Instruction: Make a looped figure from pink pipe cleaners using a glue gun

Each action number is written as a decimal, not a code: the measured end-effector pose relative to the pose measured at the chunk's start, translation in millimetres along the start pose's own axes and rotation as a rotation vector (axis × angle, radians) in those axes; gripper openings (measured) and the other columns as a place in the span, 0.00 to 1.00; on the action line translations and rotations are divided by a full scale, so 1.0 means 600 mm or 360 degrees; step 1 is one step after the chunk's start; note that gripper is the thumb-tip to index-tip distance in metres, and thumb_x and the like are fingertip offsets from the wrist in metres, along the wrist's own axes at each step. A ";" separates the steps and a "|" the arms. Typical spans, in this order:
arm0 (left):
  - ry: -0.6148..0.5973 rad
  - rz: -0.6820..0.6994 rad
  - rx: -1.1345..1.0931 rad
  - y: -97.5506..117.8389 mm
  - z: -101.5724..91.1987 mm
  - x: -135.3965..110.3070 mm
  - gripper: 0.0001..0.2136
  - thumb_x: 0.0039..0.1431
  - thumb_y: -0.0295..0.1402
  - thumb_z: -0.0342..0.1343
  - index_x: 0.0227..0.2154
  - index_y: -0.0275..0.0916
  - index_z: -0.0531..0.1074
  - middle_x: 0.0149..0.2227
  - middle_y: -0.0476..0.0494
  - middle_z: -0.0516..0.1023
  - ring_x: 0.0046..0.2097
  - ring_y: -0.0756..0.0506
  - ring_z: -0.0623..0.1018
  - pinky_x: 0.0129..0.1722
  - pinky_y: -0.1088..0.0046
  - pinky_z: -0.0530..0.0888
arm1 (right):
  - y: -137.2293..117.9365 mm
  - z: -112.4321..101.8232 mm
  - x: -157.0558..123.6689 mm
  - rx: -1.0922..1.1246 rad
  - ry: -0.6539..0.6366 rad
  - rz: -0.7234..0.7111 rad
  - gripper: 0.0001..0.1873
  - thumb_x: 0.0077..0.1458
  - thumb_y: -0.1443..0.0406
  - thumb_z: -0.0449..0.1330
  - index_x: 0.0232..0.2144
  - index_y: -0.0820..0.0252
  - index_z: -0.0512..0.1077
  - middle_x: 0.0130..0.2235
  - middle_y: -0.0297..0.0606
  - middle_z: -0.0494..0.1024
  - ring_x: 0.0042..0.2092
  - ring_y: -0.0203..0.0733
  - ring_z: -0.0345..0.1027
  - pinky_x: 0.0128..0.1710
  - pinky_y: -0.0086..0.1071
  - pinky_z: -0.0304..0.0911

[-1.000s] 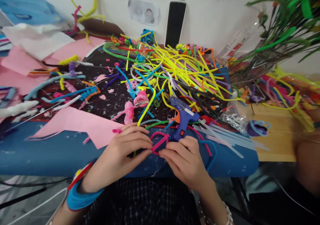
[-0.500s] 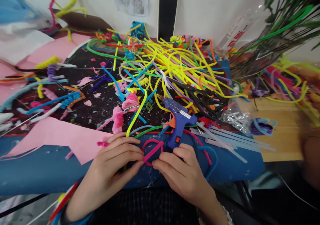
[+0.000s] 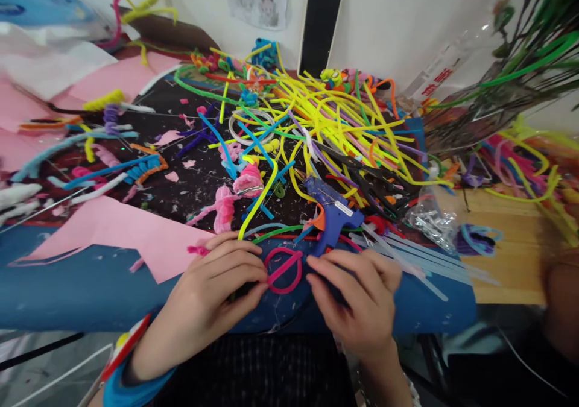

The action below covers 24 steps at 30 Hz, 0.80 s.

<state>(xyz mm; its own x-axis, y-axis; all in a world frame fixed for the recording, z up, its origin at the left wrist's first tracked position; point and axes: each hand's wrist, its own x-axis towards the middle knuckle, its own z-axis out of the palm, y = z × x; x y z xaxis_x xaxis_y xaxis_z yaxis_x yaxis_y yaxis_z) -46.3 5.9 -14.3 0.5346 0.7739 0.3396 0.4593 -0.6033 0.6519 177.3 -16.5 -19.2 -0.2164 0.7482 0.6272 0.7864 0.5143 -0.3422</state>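
A magenta pipe cleaner (image 3: pixel 284 266) is bent into a ring with a straight piece slanting across it. My left hand (image 3: pixel 217 286) pinches its left edge between thumb and fingertips. To the right, my right hand (image 3: pixel 362 292) is off the ring, thumb and forefinger apart with nothing between them. Just beyond those fingers lies a blue glue gun (image 3: pixel 337 214) with an orange trigger; its handle end is partly hidden by the hand. A yellow pipe cleaner (image 3: pixel 259 201) runs down to my left fingers, its lower end hidden there.
A heap of mostly yellow pipe cleaners (image 3: pixel 325 117) covers the table's back middle. Clear glue sticks (image 3: pixel 416 262) lie right of the glue gun, near a plastic bag (image 3: pixel 432 220). Pink paper (image 3: pixel 117 229) spreads at left. A phone (image 3: pixel 321 27) leans on the wall. Another person's arm (image 3: pixel 563 298) shows at right.
My right hand has let go of the magenta ring and drawn away to the right, fingers parting. My left hand keeps its pinch. The whole view has shifted slightly.
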 end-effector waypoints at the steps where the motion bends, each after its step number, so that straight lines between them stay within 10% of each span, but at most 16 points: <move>1: 0.0002 -0.0001 -0.0005 0.000 0.000 0.000 0.07 0.61 0.21 0.58 0.38 0.39 0.72 0.37 0.48 0.80 0.48 0.46 0.75 0.54 0.66 0.68 | 0.001 -0.001 0.005 -0.0078 0.0028 0.0040 0.07 0.60 0.68 0.63 0.41 0.54 0.77 0.38 0.36 0.79 0.40 0.42 0.65 0.45 0.39 0.58; 24: 0.0034 0.0012 -0.0059 -0.003 0.003 0.000 0.04 0.62 0.24 0.58 0.37 0.39 0.73 0.38 0.48 0.79 0.48 0.47 0.75 0.53 0.66 0.69 | -0.002 0.006 0.033 -0.0225 -0.0183 -0.0008 0.04 0.59 0.65 0.64 0.37 0.54 0.79 0.45 0.39 0.77 0.47 0.49 0.61 0.49 0.44 0.57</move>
<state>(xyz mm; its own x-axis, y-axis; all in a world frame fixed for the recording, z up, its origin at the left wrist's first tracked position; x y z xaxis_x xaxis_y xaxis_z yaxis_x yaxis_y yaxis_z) -46.2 6.6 -16.9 0.5225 0.7735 0.3588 0.4286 -0.6021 0.6736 170.1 -0.7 -9.3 -0.2788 0.7929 0.5419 0.8568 0.4603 -0.2326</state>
